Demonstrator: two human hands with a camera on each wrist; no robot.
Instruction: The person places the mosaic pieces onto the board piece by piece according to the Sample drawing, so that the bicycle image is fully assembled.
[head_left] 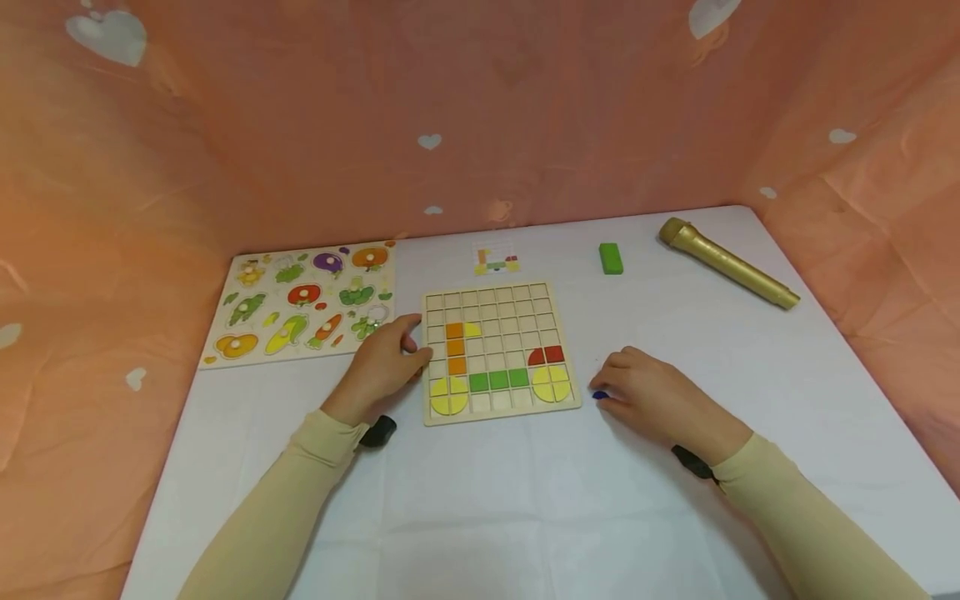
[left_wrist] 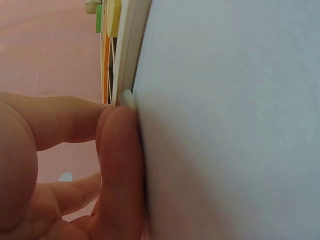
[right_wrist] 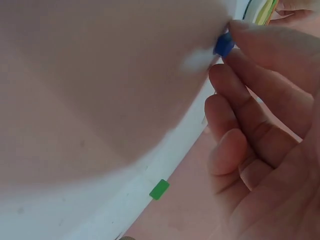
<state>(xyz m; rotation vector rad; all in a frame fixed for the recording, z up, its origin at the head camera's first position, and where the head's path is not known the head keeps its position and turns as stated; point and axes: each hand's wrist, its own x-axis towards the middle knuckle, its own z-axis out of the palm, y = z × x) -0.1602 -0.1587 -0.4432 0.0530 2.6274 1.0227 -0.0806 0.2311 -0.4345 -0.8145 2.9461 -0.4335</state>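
Note:
A wooden grid board (head_left: 486, 326) lies on the table with orange, yellow, green and red pieces set in it. My left hand (head_left: 382, 365) is at its left side, with fingertips touching the edge; the wrist view also shows the left hand (left_wrist: 117, 165) against the board's rim (left_wrist: 131, 45). To the right of the board, my right hand (head_left: 645, 392) pinches a small blue piece (right_wrist: 223, 45) between thumb and index finger, low over the white cloth. The fingers hide part of this piece, so its full shape cannot be told.
A picture card (head_left: 496, 260) lies behind the board. At the left is a vegetable puzzle board (head_left: 258, 327). A green block (head_left: 611, 258) and a gold microphone (head_left: 727, 262) lie at the back right. Pink curtains (head_left: 510, 108) enclose the table's back and sides.

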